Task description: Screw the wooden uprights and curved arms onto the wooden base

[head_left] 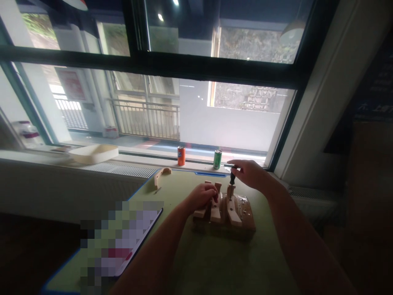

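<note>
Screwdriver (pixel 232 177) upright, clamped in right grip (pixel 247 171); curved wooden piece (pixel 234 213) below. Left grip (pixel 203 195) at neighbouring piece (pixel 215 214), hold unclear. 2 cans (pixel 181 156) beyond grips.

The left grip (pixel 204 196) partly hides the wooden pieces (pixel 215 214).
</note>
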`<state>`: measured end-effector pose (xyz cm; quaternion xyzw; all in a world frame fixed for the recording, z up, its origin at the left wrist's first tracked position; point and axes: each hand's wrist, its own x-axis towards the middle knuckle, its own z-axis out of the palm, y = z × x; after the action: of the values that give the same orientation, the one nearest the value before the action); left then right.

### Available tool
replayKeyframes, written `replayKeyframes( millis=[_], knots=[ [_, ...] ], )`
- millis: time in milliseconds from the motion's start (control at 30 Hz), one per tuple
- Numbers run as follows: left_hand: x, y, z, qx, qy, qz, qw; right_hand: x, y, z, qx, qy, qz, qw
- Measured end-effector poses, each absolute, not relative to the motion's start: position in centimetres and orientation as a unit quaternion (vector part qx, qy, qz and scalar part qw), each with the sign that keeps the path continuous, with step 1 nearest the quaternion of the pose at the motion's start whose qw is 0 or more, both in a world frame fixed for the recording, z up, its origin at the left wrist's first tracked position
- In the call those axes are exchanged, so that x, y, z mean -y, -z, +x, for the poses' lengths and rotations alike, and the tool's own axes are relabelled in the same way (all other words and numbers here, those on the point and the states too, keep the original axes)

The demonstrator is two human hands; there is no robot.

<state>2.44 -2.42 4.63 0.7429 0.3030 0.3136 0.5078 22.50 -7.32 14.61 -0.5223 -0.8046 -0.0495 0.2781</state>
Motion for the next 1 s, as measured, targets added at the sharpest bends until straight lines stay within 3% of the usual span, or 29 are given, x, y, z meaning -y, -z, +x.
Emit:
replayKeyframes(
  millis=[267, 500, 1000],
  knots=[
    [2.72, -4.83, 2.37, -0.305, -0.315, 0.747, 0.500, 7.52, -14.60, 22.32, 0.758, 0.138, -0.593, 0.233],
    [2.85, -4.96, 2.32, -0.313, -0.309, 0.761, 0.478, 7.88, -14.99, 22.17, 0.785, 0.093, -0.558, 0.252],
    [3.05, -5.17, 2.41, -0.317, -0.327, 0.773, 0.441, 7.48, -14.58, 22.24, 0.772, 0.110, -0.568, 0.263]
  ],
)
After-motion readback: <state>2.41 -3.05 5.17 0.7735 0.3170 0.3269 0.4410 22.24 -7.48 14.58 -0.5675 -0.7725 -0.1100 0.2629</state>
